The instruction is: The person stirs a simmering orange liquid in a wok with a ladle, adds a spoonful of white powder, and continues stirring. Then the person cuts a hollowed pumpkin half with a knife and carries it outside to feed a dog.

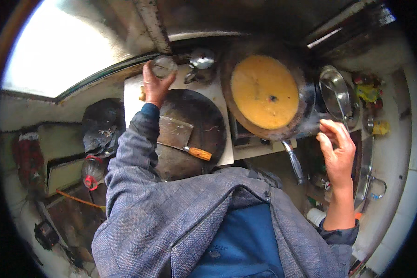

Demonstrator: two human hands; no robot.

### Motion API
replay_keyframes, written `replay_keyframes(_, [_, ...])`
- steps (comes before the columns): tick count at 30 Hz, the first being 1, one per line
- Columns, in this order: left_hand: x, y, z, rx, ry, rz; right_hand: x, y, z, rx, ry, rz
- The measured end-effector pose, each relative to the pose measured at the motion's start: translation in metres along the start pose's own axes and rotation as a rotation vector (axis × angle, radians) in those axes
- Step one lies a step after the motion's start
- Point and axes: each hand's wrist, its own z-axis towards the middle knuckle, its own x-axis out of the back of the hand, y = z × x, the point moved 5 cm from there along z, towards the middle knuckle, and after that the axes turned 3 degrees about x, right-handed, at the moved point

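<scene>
My left hand (pixel 156 85) is wrapped round a clear round jar (pixel 164 67) at the back left, near the window. Over by the wok's right side, my right hand (pixel 339 150) is raised with its fingers curled toward the thumb. What it pinches, if anything, is too small to make out. A dark wok (pixel 306 88) holds yellowish-orange liquid (pixel 264 92) with a small dark spot in it, and steam rises at its edge. Just beyond my right fingers, a ladle (pixel 340 99) leans in a metal bowl (pixel 329 76).
A cleaver (pixel 176 132) with a wooden handle lies on the round dark chopping board (pixel 208 116). The wok's handle (pixel 294 162) points toward me. Behind the board stands a shiny metal pot (pixel 201 59). A black plastic bag (pixel 99 127) and a clear red-capped bottle (pixel 92 171) are at left.
</scene>
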Motion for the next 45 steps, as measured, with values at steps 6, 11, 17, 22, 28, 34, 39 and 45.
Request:
replay_keyframes(6, [0.065,0.141,-0.079,-0.266,-0.113,-0.124,-0.096,-0.083,0.054,0.365,-0.203,0.128])
replay_keyframes(11, [0.091,0.202,-0.133,-0.250,-0.149,-0.132,-0.150,-0.135,0.044,0.625,-0.216,0.083])
replay_keyframes(17, [0.099,0.226,-0.173,-0.203,-0.169,-0.061,-0.183,-0.149,0.022,0.672,-0.214,-0.281])
replay_keyframes(22, [0.096,0.226,-0.185,-0.194,-0.152,-0.057,-0.191,-0.139,0.013,0.558,-0.224,-0.127])
replay_keyframes(28, [0.098,0.222,-0.186,-0.111,-0.156,-0.098,-0.163,-0.114,0.024,0.325,-0.238,0.279])
replay_keyframes(34, [0.097,0.228,-0.185,-0.111,-0.176,-0.075,-0.145,-0.111,0.021,0.421,-0.158,0.203])
replay_keyframes(39, [0.091,0.230,-0.186,-0.094,-0.197,-0.091,-0.146,-0.108,0.015,0.409,-0.158,0.276])
replay_keyframes(45, [0.088,0.235,-0.188,-0.143,-0.175,-0.030,-0.151,-0.105,0.014,0.409,-0.170,0.179])
